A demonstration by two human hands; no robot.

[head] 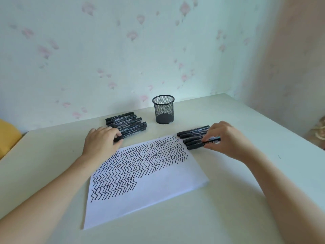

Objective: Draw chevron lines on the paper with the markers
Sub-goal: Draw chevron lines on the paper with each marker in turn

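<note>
Right hand [226,138] pinches a light, stiff marker [211,140] mid-barrel, left hand [102,140] curls round another marker [118,138], half-patterned paper [158,196] lying between both grips.

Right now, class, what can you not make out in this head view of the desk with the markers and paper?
- Print on the left marker pile: too small and blurred.
- Which marker the left hand grips: fingers cover it.
- Inside the mesh cup: mesh obscures it.
- Yellow object: cut off by the left edge.
- How the right hand holds the right-hand markers: fingers hide it.
</note>
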